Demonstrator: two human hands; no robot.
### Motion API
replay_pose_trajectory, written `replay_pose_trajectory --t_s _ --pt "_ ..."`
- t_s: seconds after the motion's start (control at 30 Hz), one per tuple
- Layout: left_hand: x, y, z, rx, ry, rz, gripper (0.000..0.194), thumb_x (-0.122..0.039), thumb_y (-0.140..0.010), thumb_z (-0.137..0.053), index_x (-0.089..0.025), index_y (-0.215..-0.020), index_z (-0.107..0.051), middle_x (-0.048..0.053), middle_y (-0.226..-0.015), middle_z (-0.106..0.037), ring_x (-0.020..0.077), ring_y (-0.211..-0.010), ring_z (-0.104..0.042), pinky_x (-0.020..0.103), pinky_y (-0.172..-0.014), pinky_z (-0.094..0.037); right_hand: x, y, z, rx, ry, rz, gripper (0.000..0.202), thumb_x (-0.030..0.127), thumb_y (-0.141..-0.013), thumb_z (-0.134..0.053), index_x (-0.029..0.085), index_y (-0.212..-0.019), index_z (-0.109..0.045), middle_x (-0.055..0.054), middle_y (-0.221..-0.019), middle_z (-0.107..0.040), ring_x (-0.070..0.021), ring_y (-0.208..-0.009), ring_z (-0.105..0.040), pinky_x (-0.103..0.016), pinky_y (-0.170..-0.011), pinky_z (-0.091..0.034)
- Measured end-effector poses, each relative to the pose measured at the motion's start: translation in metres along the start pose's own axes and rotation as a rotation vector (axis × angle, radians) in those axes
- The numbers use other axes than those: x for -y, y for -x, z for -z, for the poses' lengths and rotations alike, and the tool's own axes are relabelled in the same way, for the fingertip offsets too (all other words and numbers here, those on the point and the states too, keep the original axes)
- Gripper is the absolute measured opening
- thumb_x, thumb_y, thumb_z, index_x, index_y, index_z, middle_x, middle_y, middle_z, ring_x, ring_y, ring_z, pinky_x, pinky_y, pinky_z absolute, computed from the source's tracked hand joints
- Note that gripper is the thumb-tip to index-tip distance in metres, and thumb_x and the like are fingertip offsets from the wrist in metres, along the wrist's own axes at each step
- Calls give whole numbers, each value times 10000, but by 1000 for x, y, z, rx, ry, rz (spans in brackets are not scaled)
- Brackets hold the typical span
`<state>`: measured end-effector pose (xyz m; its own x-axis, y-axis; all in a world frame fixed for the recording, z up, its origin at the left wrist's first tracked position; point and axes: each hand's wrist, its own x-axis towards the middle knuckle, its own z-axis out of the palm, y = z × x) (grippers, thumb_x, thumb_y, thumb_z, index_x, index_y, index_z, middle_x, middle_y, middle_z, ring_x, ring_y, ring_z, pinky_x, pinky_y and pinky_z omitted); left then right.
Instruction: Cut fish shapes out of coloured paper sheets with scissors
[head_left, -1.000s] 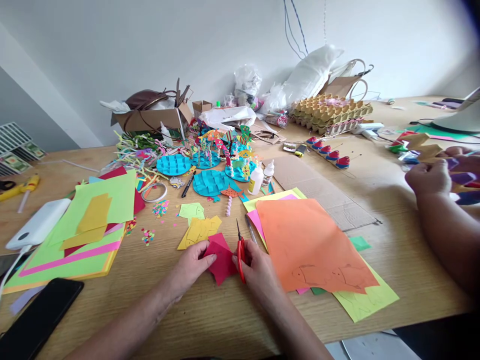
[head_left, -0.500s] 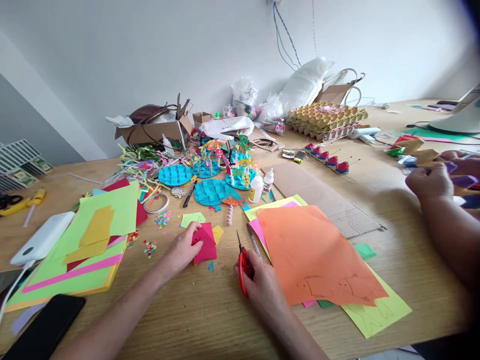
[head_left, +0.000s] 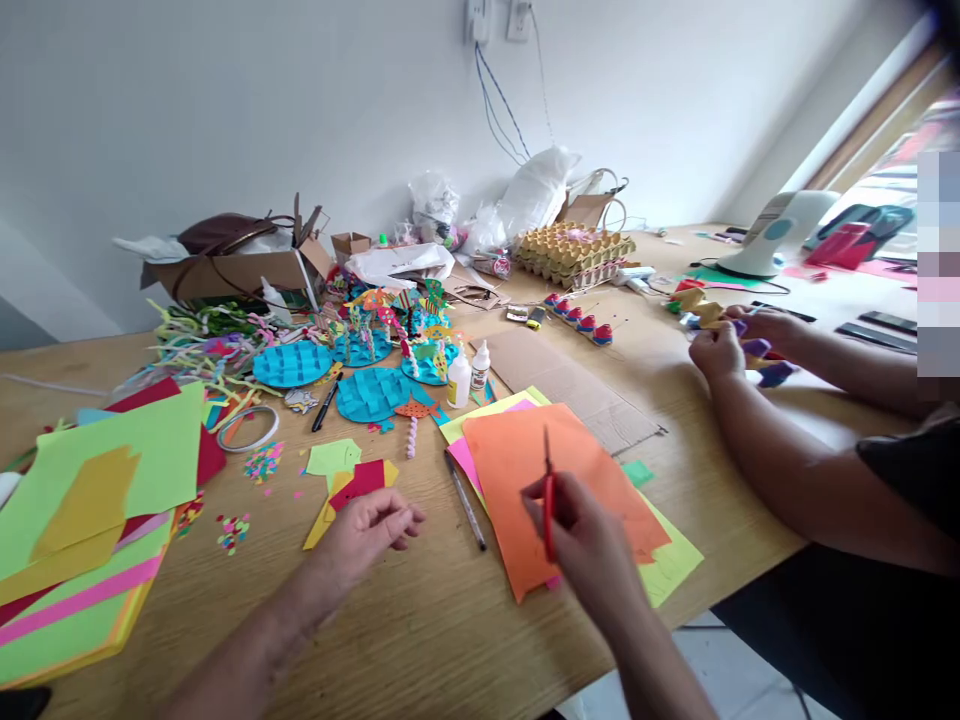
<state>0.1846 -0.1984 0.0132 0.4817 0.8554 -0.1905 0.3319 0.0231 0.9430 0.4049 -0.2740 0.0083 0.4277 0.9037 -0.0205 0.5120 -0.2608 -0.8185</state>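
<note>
My right hand (head_left: 581, 525) is closed around red-handled scissors (head_left: 550, 515), held over an orange sheet (head_left: 499, 480), with the blades pointing away from me. Loosely curled fingers on my left hand (head_left: 381, 525) hold nothing that I can see. Just beyond it lies a red paper piece (head_left: 364, 482), partly covered by the hand. Yellow paper (head_left: 320, 523) shows beneath the red piece, and a light green paper cutout (head_left: 330, 457) lies behind. A pen (head_left: 465, 500) rests along the left edge of the orange sheet, which tops a yellow and pink paper stack.
Blue scalloped bases (head_left: 292, 364) with paper fish stand at the back, near two glue bottles (head_left: 459, 380). Coloured sheets (head_left: 169, 440) are piled left. Egg trays (head_left: 574, 250) sit by the wall. At right, another person's hands (head_left: 718, 352) hold a painted egg-carton strip.
My view has turned right. My left hand has let go of the red paper. The scissors in my right hand have moved from the bare table to above the orange sheet.
</note>
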Motion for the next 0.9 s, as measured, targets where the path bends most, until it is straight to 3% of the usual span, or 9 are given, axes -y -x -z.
replay_pose_trajectory --t_s 0.13,0.27,0.4,0.7,0.9 --pt "-1 -2 -37 153 568 200 253 -257 -756 -581 -190 -1000 -589 82 -1044 -592 209 -1008 -535 327 -816 -442 -38 -25 64 -164 412 -164 117 328 -737 -510 228 -795 -493 -4 -616 -591 -171 -541 -539 -249 -496 -357" --pt "2 -9 -57 188 755 276 378 -223 -745 -609 -183 -1112 -529 96 -1112 -543 197 -1034 -511 321 -857 -413 -72 -44 94 -191 502 -209 129 313 -689 -529 223 -649 -446 -13 -550 -547 -190 -526 -512 -262 -475 -305" --pt "6 -17 -64 179 781 282 428 -216 -738 -615 -200 -1148 -493 89 -1134 -521 181 -1004 -512 292 -794 -421 -85 -56 94 -188 483 -187 144 283 -653 -547 223 -606 -426 4 -532 -516 -175 -531 -495 -255 -483 -296" --pt "0 -22 -66 223 805 278 332 -165 -736 -597 -184 -1058 -519 63 -1001 -586 155 -877 -549 259 -695 -400 -86 -78 88 -182 309 -190 237 256 -568 -640 217 -522 -411 41 -441 -449 -131 -448 -409 -254 -444 -243" --pt "7 -25 -64 238 848 291 306 -138 -758 -560 -188 -1056 -515 49 -959 -601 139 -850 -572 251 -696 -404 -81 -73 95 -66 1 -207 195 329 -596 -639 185 -643 -514 25 -534 -518 -129 -491 -473 -242 -463 -354"
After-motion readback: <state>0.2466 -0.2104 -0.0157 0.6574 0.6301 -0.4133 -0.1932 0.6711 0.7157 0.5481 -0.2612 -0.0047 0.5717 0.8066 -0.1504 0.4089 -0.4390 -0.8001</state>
